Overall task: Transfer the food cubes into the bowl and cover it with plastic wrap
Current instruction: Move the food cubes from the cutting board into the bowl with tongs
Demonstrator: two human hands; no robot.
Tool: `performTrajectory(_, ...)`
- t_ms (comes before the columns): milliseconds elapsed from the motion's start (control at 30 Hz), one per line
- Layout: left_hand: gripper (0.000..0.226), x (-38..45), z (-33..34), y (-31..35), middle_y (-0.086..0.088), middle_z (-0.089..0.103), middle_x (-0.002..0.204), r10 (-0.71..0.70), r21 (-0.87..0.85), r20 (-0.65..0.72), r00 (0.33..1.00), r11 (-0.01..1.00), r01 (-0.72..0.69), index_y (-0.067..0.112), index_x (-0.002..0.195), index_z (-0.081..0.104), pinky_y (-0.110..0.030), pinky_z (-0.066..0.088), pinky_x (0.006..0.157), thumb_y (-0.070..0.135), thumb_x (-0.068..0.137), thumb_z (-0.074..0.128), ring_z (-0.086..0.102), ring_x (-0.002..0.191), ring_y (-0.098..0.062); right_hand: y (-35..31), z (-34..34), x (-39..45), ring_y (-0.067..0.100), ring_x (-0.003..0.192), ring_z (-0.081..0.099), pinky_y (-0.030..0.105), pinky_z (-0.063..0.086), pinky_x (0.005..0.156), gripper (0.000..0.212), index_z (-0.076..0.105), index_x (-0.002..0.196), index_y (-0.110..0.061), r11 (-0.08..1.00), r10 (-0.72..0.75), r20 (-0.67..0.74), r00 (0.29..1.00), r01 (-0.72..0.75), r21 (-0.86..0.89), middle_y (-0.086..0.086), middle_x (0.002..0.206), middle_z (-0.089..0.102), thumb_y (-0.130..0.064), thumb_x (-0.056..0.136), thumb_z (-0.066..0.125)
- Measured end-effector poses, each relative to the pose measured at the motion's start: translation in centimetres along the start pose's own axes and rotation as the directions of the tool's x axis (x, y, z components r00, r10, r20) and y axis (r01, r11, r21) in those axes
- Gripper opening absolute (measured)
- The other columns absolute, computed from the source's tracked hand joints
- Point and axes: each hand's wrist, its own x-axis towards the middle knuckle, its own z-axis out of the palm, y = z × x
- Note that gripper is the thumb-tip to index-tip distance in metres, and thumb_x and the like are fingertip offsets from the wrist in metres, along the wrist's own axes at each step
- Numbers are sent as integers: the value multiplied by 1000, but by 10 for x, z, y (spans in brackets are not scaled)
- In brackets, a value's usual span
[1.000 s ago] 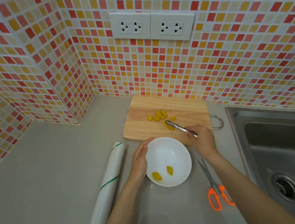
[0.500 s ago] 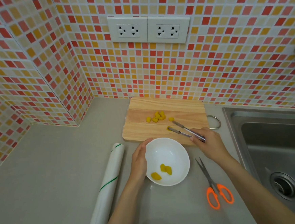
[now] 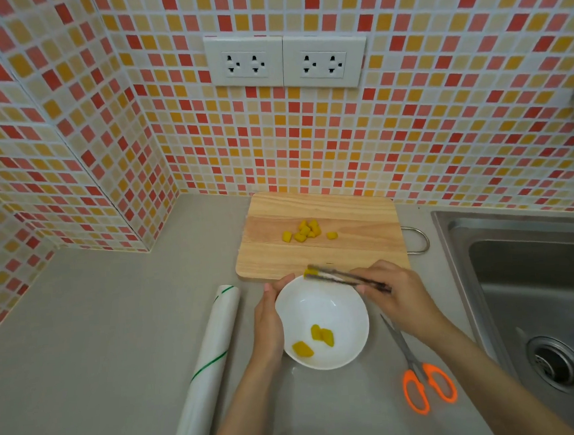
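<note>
Red-and-yellow mosaic-tiled walls (image 3: 442, 119) with twin sockets (image 3: 285, 63) meet a grey counter (image 3: 82, 336) beside a steel sink (image 3: 541, 283).

Bare bench (image 3: 99, 335) lies open to the left as far as the tiled wall (image 3: 68, 166), while the wrap roll (image 3: 204, 368) hems the bowl (image 3: 348, 319) on its left, the scissors (image 3: 417, 368) and sink (image 3: 538, 283) on its right, and the cutting board (image 3: 349, 246) beyond.

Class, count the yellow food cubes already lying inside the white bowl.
3. All lie near the front of the round white bowl: one yellow food cube at front left, two touching cubes just right of it. None appear hidden.
</note>
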Motion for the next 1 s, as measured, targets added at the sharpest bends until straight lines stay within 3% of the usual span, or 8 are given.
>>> performTrajectory(100,38,2,0,-1,-4,74,99,2,-23,10,1000,1000,-2,25,88,76,-54,45,101,38,97,42,64,106,-33,-2,-5,-6,8,81,58,19,44,73,34,67,113,-20,1000,12,117,993,-15,25,-1,85,61,-11,80,67)
performTrajectory(233,45,3,-1,-3,5,76,93,27,-24,-11,1000,999,-27,28,85,78,-48,48,98,38,99,36,66,104,-28,13,-9,18,10,69,51,10,38,64,32,65,114,-15,996,84,-21,996,-84,9,6,83,57,-11,82,66)
performTrajectory(367,49,1,0,-2,-2,74,101,23,-51,-19,1000,998,-24,25,87,77,-50,47,99,41,99,33,65,104,-31,38,1,54,29,85,58,30,42,70,30,64,116,-14,969,197,-139,970,-215,-126,16,93,62,-17,86,61)
performTrajectory(433,51,2,0,-2,-1,75,99,25,-63,-13,1000,998,-26,27,86,78,-49,48,97,44,99,31,65,103,-30,48,8,69,33,91,58,31,40,70,30,64,116,-13,952,234,-147,961,-257,-167,18,97,61,-18,86,60)
performTrajectory(767,54,4,-1,-9,3,76,98,49,-75,-2,999,996,-49,29,89,78,-45,50,94,46,98,27,67,101,-27,43,29,100,30,92,58,29,37,65,26,67,113,-24,933,168,-103,980,-192,-303,9,94,63,-24,89,57)
performTrajectory(1000,59,5,0,-8,13,77,87,93,-41,1,996,995,-93,30,79,78,-33,50,78,38,101,24,71,80,-4,19,6,56,30,82,60,37,47,71,25,69,108,-14,983,64,-145,987,-87,-162,15,88,66,-14,84,63)
